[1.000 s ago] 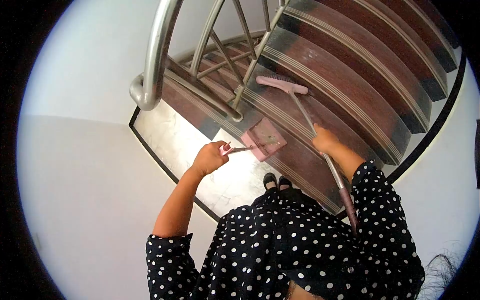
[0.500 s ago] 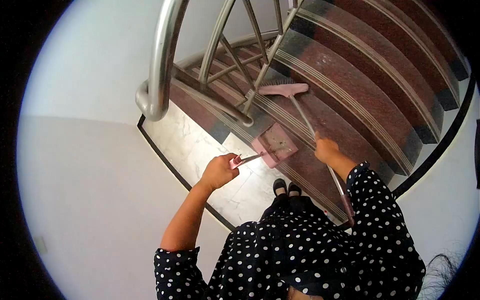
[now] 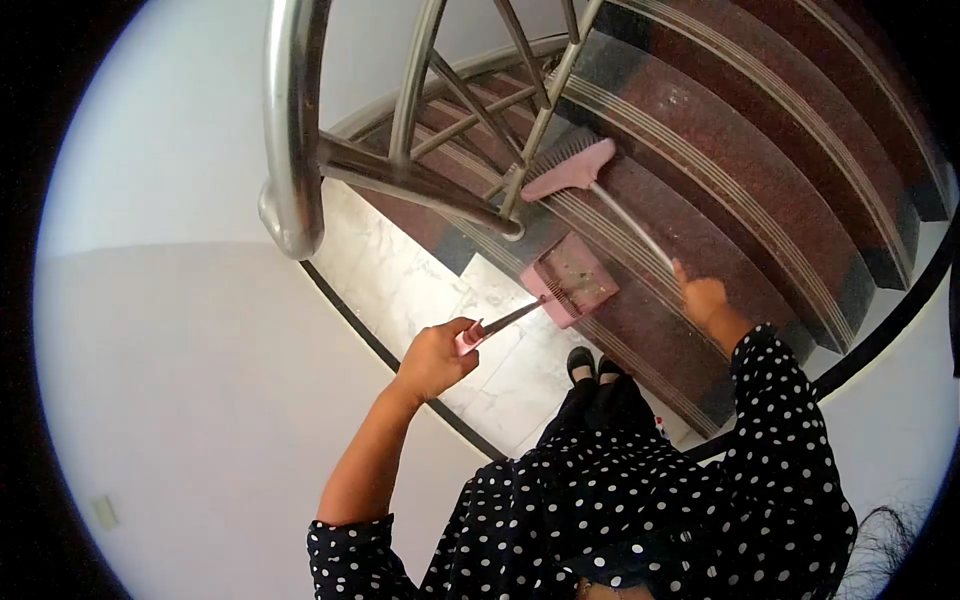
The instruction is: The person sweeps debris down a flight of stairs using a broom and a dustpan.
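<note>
My left hand (image 3: 436, 360) is wrapped round the pink-gripped handle of a dustpan (image 3: 568, 283). The pink pan is at the end of its metal rod, over the lower stair edge, with bits of debris inside. With fingers closed, my right hand (image 3: 704, 300) grips the metal stick of a pink broom (image 3: 570, 172). The broom head lies tilted near the foot of the railing, its dark bristles facing up and left. Part of the bristles is behind a railing post, and the handle's rear end is hidden by my arm.
A steel railing (image 3: 292, 130) runs along the stairs' left side. Curved reddish-brown steps (image 3: 690, 210) with pale strips rise toward the upper right. Pale marble flooring (image 3: 400, 270) lies at the left, bordered by a white wall (image 3: 180, 380). My shoes (image 3: 582, 364) stand at the bottom.
The broom head has turned, its bristles now angled along the railing, and my right hand has shifted right. My view has moved slightly; the dustpan appears a little further right.
</note>
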Tool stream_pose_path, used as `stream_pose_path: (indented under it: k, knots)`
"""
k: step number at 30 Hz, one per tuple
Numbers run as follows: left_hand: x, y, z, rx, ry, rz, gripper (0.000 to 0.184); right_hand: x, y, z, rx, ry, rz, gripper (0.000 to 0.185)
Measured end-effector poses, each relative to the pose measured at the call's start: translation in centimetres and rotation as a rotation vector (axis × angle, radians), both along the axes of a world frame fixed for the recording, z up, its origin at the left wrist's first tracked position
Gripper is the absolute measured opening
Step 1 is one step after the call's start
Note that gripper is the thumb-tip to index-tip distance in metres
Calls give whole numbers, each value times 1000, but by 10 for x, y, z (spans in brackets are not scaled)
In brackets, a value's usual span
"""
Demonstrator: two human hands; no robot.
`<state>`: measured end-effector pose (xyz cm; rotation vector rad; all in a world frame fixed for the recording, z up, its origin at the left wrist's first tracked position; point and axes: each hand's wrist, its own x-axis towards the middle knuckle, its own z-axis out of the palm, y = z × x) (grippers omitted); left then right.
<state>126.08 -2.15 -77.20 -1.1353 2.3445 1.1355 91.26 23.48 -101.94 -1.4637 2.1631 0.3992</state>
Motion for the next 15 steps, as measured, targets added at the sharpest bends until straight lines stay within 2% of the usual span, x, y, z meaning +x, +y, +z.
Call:
stream_pose_path:
  k: [2, 6, 8, 15]
  knots:
    - [-3, 0, 1, 31, 15, 43, 34, -28, -12, -9, 85, 26, 39, 74]
    - [-2, -3, -9, 9, -17, 50, 35, -74, -37, -14, 11, 7, 62, 78]
    - [-6, -1, -9, 15, -25, 42, 34, -91, -46, -1, 150, 56, 139, 79]
    - [-16, 1, -4, 68, -26, 80, 33, -86, -43, -10, 156, 2, 10, 82]
